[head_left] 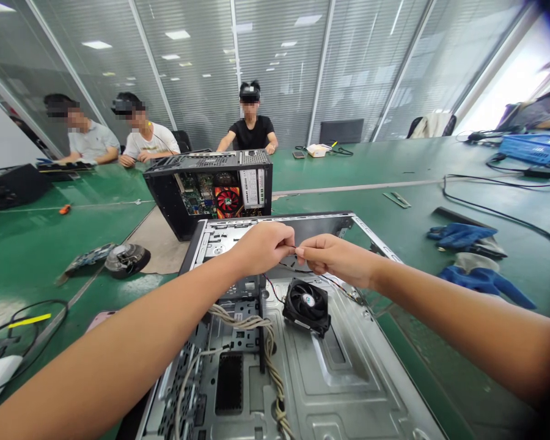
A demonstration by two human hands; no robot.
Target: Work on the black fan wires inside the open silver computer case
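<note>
An open metal computer case point(339, 397) lies in front of me. Over its far part, my left hand point(270, 244) and my right hand point(325, 255) meet, both pinching a thin dark cable point(282, 265); the exact spot between the fingertips is too small to make out. A black fan point(307, 304) with a round silver label rests tilted on the case floor, just below my hands, with thin wires running from it. Twisted beige cables point(271, 342) run along the middle of the case.
Beyond stands a second open computer case point(165, 189) with a red fan. A cooler point(127, 260) lies left; blue gloves point(481, 281) and black cables point(499, 211) lie right. Three people sit across the green table point(348, 165). A blue box point(534, 148) is far right.
</note>
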